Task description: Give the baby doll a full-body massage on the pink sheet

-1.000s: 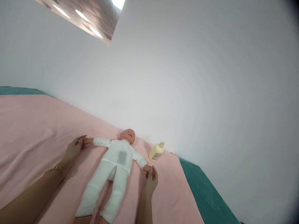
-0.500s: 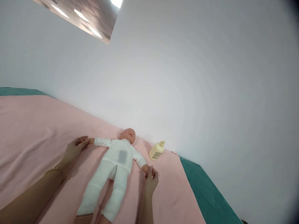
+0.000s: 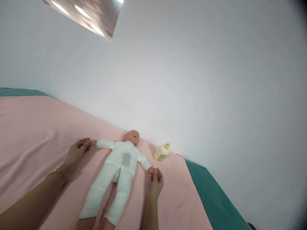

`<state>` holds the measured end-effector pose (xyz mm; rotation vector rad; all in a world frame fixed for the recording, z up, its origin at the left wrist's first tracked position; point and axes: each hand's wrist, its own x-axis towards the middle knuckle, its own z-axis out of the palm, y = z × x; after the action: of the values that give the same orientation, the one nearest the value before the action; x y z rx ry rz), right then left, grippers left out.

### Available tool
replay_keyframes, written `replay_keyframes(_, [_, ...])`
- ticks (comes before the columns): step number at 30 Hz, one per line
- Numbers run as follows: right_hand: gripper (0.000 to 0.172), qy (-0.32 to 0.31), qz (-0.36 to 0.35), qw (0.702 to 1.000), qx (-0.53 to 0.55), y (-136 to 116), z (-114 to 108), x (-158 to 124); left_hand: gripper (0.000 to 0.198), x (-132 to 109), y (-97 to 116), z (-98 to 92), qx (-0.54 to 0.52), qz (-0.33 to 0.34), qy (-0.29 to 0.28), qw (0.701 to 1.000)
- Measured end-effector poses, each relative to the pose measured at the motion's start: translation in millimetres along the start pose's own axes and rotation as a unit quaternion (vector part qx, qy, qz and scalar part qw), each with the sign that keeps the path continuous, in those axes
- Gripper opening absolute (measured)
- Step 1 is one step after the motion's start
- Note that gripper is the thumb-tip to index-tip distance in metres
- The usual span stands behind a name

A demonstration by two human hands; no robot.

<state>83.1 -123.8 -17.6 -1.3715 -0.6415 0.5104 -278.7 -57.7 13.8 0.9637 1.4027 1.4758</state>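
Currently: doll held by both of its hands, arms spread wide

Doll, in a white suit, lies face up at lower centre of frame on the pink blanket, head toward the wall and legs toward the bottom edge. Left hand, left of centre, has its fingers curled round the doll's outstretched hand. Right hand, lower centre-right, pinches the doll's other hand between fingertips and thumb. A bracelet sits on the left wrist. A cream pump bottle sits on the blanket just right of the doll's head, apart from both hands. Green surface shows beyond the blanket at lower right. Assessment: the hold is judged sound if the grip is light and taken at the small hands only, with both arms level on the blanket and drawn evenly, so the torso is not dragged sideways toward the bottle
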Motion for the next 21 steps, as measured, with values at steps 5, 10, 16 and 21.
replay_keyframes(5, [0.058,0.008,0.038,0.999,-0.013,-8,3,-6,0.047,-3,0,-0.2,0.005,-0.006,0.012,1.0])
replay_keyframes(10, [0.056,0.009,0.031,0.999,-0.02,-12,4,-9,0.051,-3,1,0.8,-0.012,-0.007,0.022,1.0])
replay_keyframes(16, [0.074,0.013,0.055,0.998,-0.009,-7,1,-2,0.051,-10,9,-0.8,-0.023,-0.019,0.0,1.0])
replay_keyframes(21, [0.077,-0.002,0.063,0.998,0.023,-6,0,-3,0.05,-7,7,-2.0,-0.008,-0.016,0.002,1.0])
